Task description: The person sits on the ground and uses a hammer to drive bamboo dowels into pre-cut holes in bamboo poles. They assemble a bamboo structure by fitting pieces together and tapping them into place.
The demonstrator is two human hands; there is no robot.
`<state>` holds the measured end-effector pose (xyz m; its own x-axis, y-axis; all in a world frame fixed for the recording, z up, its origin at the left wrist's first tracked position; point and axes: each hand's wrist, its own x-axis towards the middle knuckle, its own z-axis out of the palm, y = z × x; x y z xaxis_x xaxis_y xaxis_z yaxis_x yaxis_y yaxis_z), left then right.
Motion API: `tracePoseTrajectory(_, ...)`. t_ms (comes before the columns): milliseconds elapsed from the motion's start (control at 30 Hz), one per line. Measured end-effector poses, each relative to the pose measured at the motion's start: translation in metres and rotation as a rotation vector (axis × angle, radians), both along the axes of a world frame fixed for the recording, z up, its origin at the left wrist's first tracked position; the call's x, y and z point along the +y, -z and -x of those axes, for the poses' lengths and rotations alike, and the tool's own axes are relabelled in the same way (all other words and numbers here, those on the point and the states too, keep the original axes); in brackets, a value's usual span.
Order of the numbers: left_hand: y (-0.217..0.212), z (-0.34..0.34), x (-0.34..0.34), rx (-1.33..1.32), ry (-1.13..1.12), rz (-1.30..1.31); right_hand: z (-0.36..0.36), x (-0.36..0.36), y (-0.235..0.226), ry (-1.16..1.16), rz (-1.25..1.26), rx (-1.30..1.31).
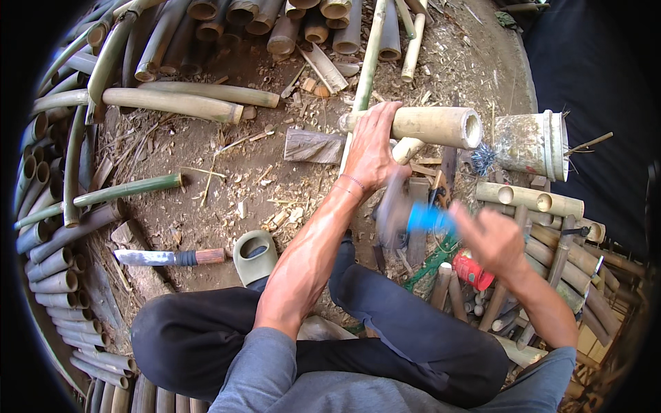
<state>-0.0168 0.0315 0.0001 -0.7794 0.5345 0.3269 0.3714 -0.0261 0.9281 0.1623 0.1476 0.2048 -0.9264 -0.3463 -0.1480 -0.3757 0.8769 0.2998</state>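
A short, thick bamboo tube [435,124] lies crosswise ahead of me, its hollow end turned right. My left hand [372,148] is wrapped round the tube's left part. Just under the tube, a thinner pale bamboo piece [407,149] slants out; whether it is joined to the tube I cannot tell. In my right hand [492,237] is a hammer [428,219] with a blue grip. Its dark head is smeared by motion and hangs below the tube, near my left wrist. Behind the left hand a grey wooden block [313,146] rests on the ground.
A large knife [169,257] lies left of my clog [255,255]. Bamboo tubes [282,34] are stacked far ahead and along the left. A whitish bucket [530,144] lies tipped at right, near a red can [471,270] and a bamboo rack [530,199]. Shavings litter the ground.
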Motion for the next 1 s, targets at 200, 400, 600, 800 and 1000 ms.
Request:
tracePoseTrajectory(200,0.002,-0.002,0.002,0.024,-0.019,0.024,0.001,-0.014,-0.002,-0.213,0.263,-0.092)
tracePoseTrajectory(400,0.007,-0.005,0.003,0.066,-0.025,-0.045,0.005,0.0,0.007,0.065,0.163,0.034)
tracePoseTrajectory(600,-0.003,0.002,-0.002,0.032,-0.037,0.007,0.007,-0.005,0.004,-0.124,0.166,-0.007)
tracePoseTrajectory(800,-0.001,-0.001,0.0,0.04,-0.026,0.043,-0.003,-0.025,-0.002,-0.077,0.301,-0.058)
tracePoseTrajectory(1000,0.007,0.0,0.012,0.092,-0.092,0.031,0.009,0.012,0.013,0.136,0.123,0.036)
